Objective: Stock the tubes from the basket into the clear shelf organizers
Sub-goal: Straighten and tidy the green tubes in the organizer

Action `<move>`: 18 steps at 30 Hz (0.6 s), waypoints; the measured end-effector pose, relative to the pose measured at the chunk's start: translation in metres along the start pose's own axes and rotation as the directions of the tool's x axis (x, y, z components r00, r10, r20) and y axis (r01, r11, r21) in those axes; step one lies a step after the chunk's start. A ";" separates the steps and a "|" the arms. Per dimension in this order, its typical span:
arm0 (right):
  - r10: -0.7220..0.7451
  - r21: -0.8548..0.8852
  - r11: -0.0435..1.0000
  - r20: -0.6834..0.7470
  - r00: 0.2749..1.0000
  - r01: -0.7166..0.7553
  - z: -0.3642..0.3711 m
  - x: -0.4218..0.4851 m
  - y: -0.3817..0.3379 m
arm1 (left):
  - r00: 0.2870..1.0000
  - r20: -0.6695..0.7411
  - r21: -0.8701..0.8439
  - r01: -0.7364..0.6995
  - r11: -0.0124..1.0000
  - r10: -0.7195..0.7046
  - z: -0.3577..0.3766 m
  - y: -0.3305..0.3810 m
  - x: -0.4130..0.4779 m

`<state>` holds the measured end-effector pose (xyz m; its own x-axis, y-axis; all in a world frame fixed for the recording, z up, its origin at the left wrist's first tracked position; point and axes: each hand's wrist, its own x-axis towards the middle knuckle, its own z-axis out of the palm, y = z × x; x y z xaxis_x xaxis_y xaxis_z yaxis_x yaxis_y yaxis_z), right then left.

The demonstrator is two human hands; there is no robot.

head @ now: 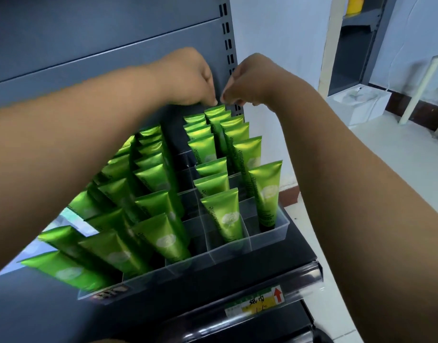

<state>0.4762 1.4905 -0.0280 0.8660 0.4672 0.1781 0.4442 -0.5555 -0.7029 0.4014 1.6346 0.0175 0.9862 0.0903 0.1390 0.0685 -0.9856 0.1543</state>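
My left grip (190, 78): curled, fingertips at rear tube (215, 111)'s top edge; I cannot tell if it pinches.
My right grip (250, 80): likewise, just beside.
Tubes (222, 214): upright in organizer (227, 253) on shelf (267, 263).
Room: open cells (187, 177) mid-column.

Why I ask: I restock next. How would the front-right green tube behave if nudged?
The front-right tube stands cap down, leaning in a roomy clear organizer cell, so it likely tips. Its glossy skin looks slippery; the flat crimped top suggests soft walls.
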 end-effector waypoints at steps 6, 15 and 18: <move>0.007 -0.096 0.995 0.115 0.993 0.004 0.000 0.007 0.003 | 0.994 0.105 0.060 0.015 0.998 -0.021 0.011 -0.007 0.012; -0.005 -0.349 0.936 0.134 0.991 0.052 0.007 0.017 0.004 | 0.997 0.067 0.080 -0.044 0.996 0.038 0.024 -0.006 0.011; -0.043 -0.378 0.922 0.120 0.992 0.086 0.009 0.016 0.008 | 0.998 0.043 0.068 -0.038 0.997 0.035 0.026 -0.005 0.012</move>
<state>0.4916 1.5000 -0.0367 0.8123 0.5698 0.1246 0.5706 -0.7321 -0.3721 0.4166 1.6368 -0.0072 0.9936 0.0498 0.1017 0.0416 -0.9958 0.0819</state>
